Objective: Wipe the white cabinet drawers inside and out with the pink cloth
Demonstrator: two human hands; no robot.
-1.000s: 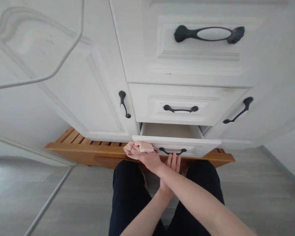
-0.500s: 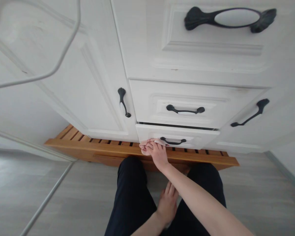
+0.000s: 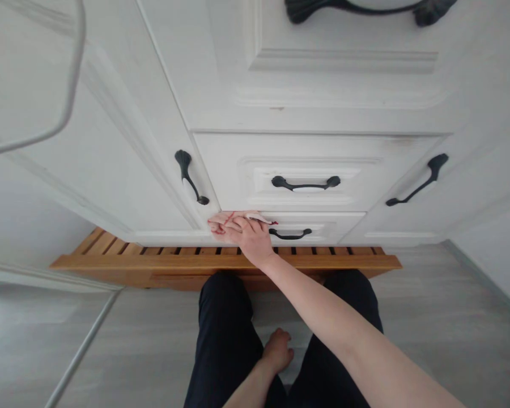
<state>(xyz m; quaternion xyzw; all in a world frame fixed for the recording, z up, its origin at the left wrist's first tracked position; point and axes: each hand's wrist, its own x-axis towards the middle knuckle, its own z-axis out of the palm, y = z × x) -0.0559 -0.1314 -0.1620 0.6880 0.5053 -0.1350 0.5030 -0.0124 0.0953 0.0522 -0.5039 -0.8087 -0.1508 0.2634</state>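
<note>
My right hand (image 3: 251,238) presses a pale pink cloth (image 3: 221,224) with red lines against the left part of the bottom drawer (image 3: 327,224). Its fingers lie over the folded cloth, and one red-edged corner sticks out toward the dark drawer handle (image 3: 291,234). That drawer sits flush under the middle drawer (image 3: 229,164). Between my knees, low in the view, my left hand (image 3: 277,352) holds nothing; its fingers are loosely bent and apart, partly hidden from above.
A slatted wooden bench (image 3: 238,262) runs along the cabinet's foot, before my knees. Dark handles stick out from the left cabinet door (image 3: 140,187) and the right door (image 3: 408,221). A white cable or wire (image 3: 70,96) hangs at upper left. Grey floor (image 3: 153,340) lies below.
The bottom drawer, slightly ajar before, is now pushed in. My right hand and the cloth moved up and left onto its front. My left hand drew back and its fingers bent. The view shifted.
</note>
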